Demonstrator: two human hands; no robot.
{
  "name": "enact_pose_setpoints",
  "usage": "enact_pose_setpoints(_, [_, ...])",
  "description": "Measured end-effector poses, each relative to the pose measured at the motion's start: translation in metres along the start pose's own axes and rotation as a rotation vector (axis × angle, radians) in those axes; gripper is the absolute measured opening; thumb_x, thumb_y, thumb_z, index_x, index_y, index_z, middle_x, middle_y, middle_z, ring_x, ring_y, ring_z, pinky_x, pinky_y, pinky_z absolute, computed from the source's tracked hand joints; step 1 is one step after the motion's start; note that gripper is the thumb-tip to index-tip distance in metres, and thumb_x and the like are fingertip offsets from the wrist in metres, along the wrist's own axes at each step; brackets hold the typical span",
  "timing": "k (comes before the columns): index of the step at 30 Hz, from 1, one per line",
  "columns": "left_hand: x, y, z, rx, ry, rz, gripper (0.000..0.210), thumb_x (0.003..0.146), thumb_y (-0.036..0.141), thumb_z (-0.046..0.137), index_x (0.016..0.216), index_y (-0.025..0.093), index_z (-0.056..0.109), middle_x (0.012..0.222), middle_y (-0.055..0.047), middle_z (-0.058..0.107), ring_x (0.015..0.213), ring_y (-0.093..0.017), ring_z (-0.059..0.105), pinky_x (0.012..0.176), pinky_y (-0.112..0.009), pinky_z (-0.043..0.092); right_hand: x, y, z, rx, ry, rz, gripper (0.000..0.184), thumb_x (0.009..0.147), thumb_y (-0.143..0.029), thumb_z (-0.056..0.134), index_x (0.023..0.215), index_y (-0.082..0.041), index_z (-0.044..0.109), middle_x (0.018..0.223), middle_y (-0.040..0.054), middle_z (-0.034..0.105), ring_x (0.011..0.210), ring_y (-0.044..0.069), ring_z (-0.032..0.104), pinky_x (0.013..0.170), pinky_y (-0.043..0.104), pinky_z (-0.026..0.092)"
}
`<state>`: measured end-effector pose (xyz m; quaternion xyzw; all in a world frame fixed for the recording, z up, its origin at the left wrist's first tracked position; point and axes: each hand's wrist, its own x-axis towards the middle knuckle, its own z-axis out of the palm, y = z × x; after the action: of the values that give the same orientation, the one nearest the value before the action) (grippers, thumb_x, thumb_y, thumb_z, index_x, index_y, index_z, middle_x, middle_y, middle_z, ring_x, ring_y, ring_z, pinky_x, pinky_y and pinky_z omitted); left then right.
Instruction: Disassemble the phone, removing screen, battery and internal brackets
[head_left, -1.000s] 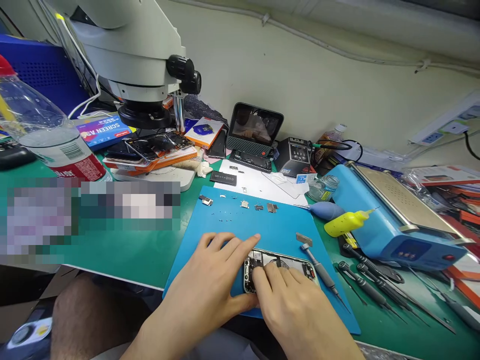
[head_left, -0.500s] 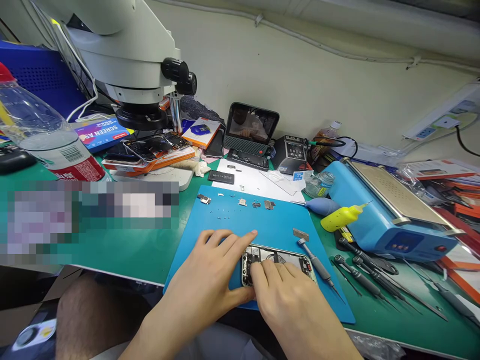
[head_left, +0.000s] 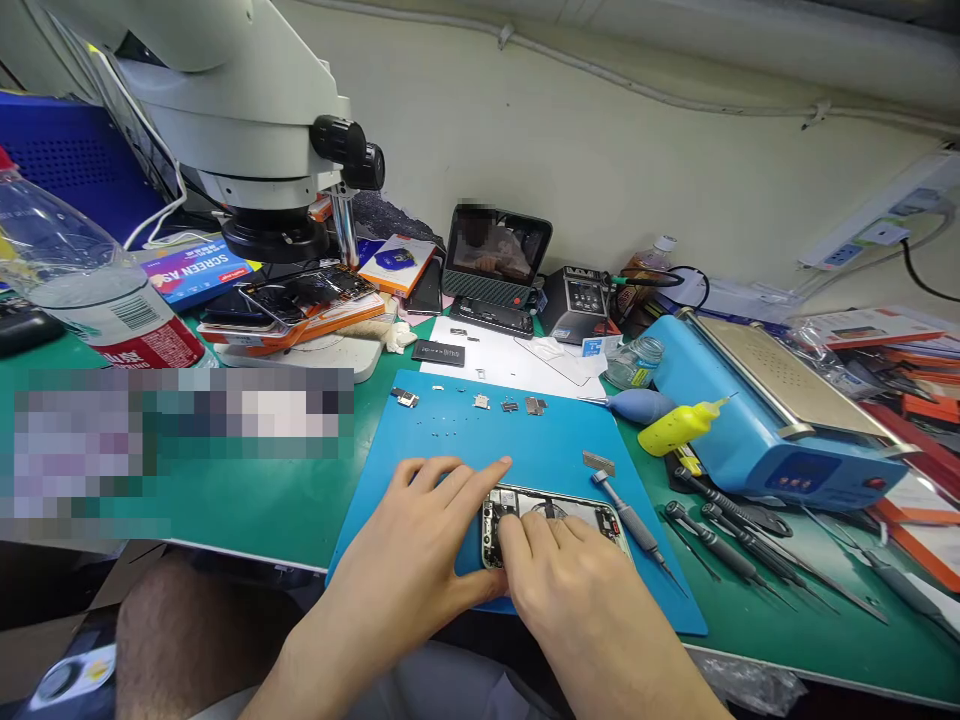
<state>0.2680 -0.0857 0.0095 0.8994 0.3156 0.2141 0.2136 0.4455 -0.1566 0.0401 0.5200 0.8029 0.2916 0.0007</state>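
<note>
Opened phone (head_left: 559, 512), both hands pressing on it

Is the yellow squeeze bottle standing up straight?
No, the yellow squeeze bottle lies on its side against the blue machine, nozzle pointing up to the right.

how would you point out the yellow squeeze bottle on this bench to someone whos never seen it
Start at the blue mat under the hands, then look right to the blue machine. The yellow squeeze bottle lies on its side against that machine's near-left corner, the only bright yellow thing among dark screwdrivers.
</note>
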Motion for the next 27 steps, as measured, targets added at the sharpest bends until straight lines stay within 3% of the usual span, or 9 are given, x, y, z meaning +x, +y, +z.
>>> enact_pose_setpoints(8, [-0.001, 0.000, 0.001, -0.013, 0.006, 0.006, 0.085, 0.096, 0.020, 0.084, 0.168, 0.026, 0.040, 0.139, -0.005, 0.074, 0.134, -0.032, 0.063, 0.113, -0.050, 0.045, 0.002, -0.001, -0.001, -0.044, 0.077, -0.009, 0.035, 0.084, 0.010, 0.044, 0.080, -0.024, 0.053, 0.062, 0.0003, 0.060, 0.051, 0.021, 0.059, 0.060, 0.036, 0.040])
enact_pose_setpoints(14, [-0.001, -0.001, 0.001, -0.016, 0.003, -0.001, 0.086, 0.098, 0.025, 0.086, 0.169, 0.026, 0.038, 0.141, -0.005, 0.074, 0.136, -0.032, 0.062, 0.113, -0.050, 0.045, 0.005, 0.005, -0.005, 0.009, 0.051, -0.015, 0.033, 0.076, 0.009, 0.048, 0.083, -0.023, 0.054, 0.067, 0.0015, 0.066, 0.055, 0.019, 0.067, 0.060, 0.035, 0.045])
enact_pose_setpoints(20, [-0.001, -0.001, 0.002, 0.001, 0.001, -0.005, 0.096, 0.093, 0.044, 0.094, 0.170, 0.028, 0.039, 0.147, -0.007, 0.073, 0.136, -0.035, 0.063, 0.111, -0.051, 0.048, -0.007, 0.024, -0.002, 0.265, -0.029, 0.030, 0.032, 0.091, 0.006, 0.049, 0.089, -0.026, 0.049, 0.072, -0.0024, 0.069, 0.058, 0.018, 0.070, 0.058, 0.031, 0.046])
enact_pose_setpoints(27, [-0.001, -0.001, 0.002, 0.019, 0.000, 0.009, 0.095, 0.091, 0.054, 0.095, 0.167, 0.028, 0.045, 0.147, -0.008, 0.073, 0.133, -0.036, 0.064, 0.109, -0.052, 0.052, -0.015, 0.038, 0.000, 0.598, -0.070, 0.159, 0.031, 0.107, -0.002, 0.048, 0.089, -0.025, 0.060, 0.079, -0.0034, 0.072, 0.065, 0.015, 0.072, 0.063, 0.027, 0.051])
